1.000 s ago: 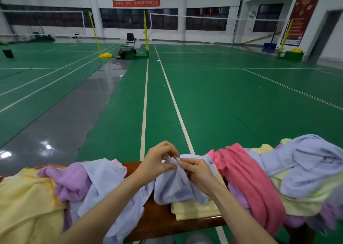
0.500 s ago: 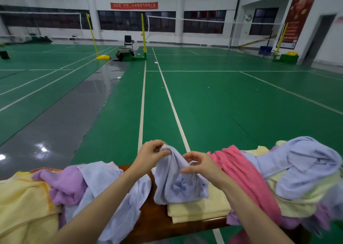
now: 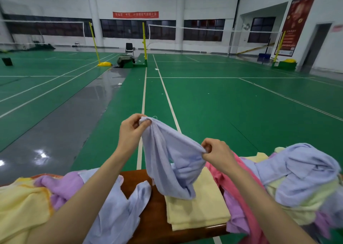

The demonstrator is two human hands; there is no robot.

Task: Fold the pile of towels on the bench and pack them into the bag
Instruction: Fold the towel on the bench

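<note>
A lavender-blue towel [image 3: 172, 162] hangs in the air over the brown bench [image 3: 148, 212]. My left hand [image 3: 130, 130] pinches one corner of it up high. My right hand [image 3: 217, 153] pinches another edge, lower and to the right. The towel's bottom sags onto a folded pale yellow towel [image 3: 196, 204] lying on the bench. A loose pile of towels [image 3: 304, 178] in blue, pink, yellow and purple lies at the right. More crumpled towels [image 3: 61, 191] lie at the left. No bag is in view.
Beyond the bench stretches a green badminton court floor [image 3: 222, 104] with white lines and a wet grey strip at the left. Yellow net posts, a chair and a bag-like bundle [image 3: 125, 61] stand far off.
Both hands have lifted the lavender-blue towel off the bench and drawn apart, the left one rising higher, so the towel now spreads between them.
</note>
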